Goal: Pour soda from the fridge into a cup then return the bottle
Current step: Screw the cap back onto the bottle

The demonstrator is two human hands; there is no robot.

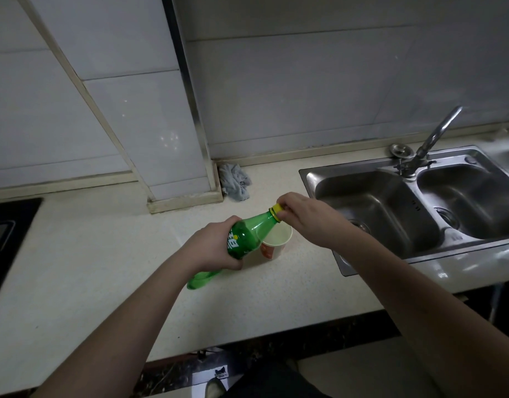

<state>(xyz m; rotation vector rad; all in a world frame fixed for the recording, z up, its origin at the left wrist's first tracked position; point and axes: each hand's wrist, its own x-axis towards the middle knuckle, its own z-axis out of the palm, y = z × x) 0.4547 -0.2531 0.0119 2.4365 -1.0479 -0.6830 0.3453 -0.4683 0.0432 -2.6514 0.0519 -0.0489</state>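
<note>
A green soda bottle is tilted over the worktop, neck pointing up and to the right. My left hand grips its middle, over the label. The bottle's bottom end shows below that hand. My right hand pinches the yellow cap at the bottle's mouth with thumb and fingers. Just behind and under the neck stands a paper cup, orange and white, upright on the counter. Its inside looks pale; I cannot tell whether it holds liquid.
A steel double sink with a tap lies to the right. A crumpled grey rag sits by the wall corner. A black hob is at the far left. The pale counter has its front edge close to me.
</note>
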